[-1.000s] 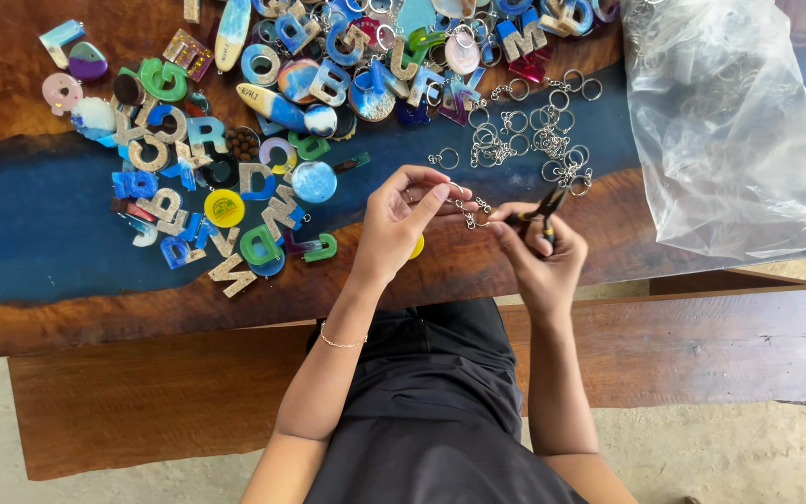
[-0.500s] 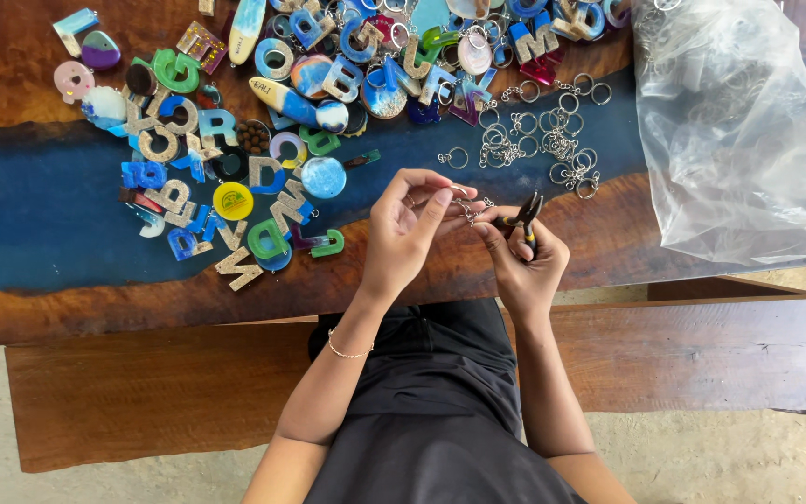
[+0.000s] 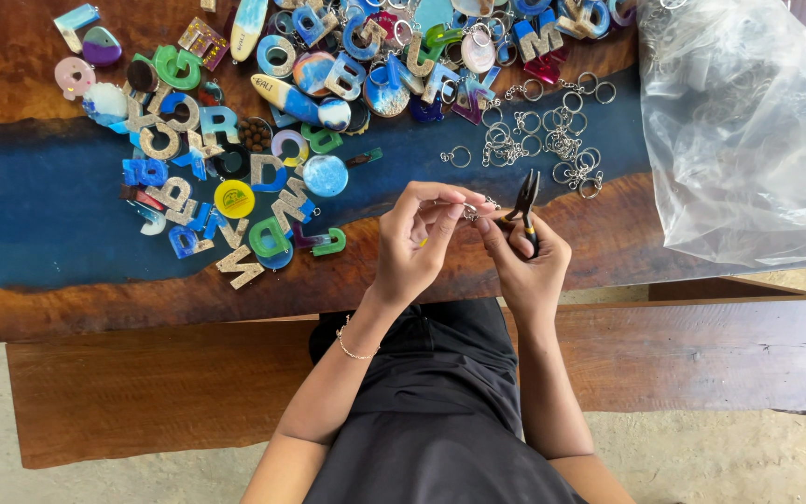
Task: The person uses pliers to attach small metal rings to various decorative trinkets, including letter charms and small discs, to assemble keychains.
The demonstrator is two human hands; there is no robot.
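- The left hand [image 3: 419, 241] was closed in a pinch on a small metal key ring [image 3: 470, 211], held just above the near edge of the counter [image 3: 67, 308], in front of the person's body.
- The right hand [image 3: 526, 257] was closed around a pair of small pliers [image 3: 526, 207], whose dark tips pointed up and away from the body, right beside the ring.
- The ring looked light, thin and stiff; being smooth metal, it would likely slip between bare fingertips, so a firm pinch on its rim seemed the sound hold, with the pliers biting at the split.
- Whether a short chain hung from the ring was too small to tell.
- The pliers appeared rigid and easy to steer with one hand, best held by their handles, as the palm held them.
- A loose heap of spare rings and chains [image 3: 552, 140] lay on the blue strip of the counter just beyond the hands; these would tangle readily.
- Left of that lay many coloured resin letters [image 3: 226, 168], hard, glossy and probably light.
- A crumpled clear plastic bag [image 3: 748, 131] sat to the right, soft and limp.
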